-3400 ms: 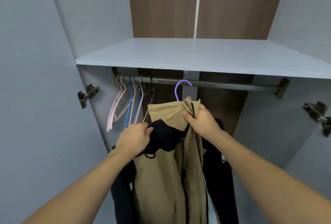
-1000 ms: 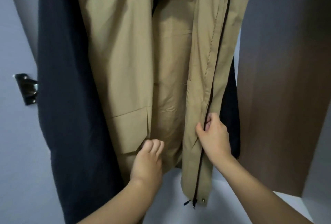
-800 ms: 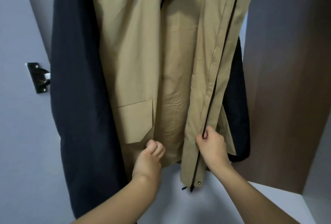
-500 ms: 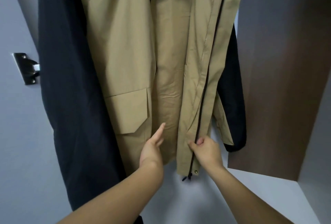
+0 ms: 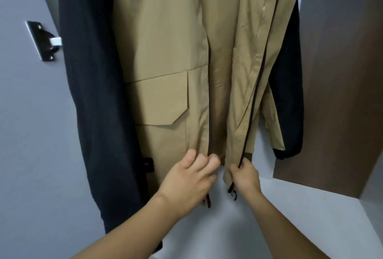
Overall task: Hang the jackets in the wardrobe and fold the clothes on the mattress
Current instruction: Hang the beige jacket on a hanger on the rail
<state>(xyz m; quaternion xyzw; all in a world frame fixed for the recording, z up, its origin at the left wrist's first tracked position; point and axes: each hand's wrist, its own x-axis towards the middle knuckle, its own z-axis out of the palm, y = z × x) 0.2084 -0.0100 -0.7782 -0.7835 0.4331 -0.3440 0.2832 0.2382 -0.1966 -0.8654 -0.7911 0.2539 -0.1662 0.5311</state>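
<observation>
A tan jacket (image 5: 165,51) with black sleeves hangs inside the wardrobe and fills most of the view; its top and hanger are out of frame. The front is unzipped, with a flap pocket on the left panel. My left hand (image 5: 188,178) grips the bottom hem of the left front panel with curled fingers. My right hand (image 5: 245,173) pinches the bottom of the right front panel at its black zipper edge (image 5: 257,84). The two zipper ends dangle just below my hands.
The grey wardrobe side wall (image 5: 24,134) with a black door hinge (image 5: 44,40) is at the left. The brown back panel (image 5: 339,72) stands at the right, and the pale wardrobe floor (image 5: 238,227) lies below the jacket.
Both hands slid down the jacket's front edges to the hem. My left hand went from open and reaching to gripping the left panel's bottom. The view dropped lower along the jacket.
</observation>
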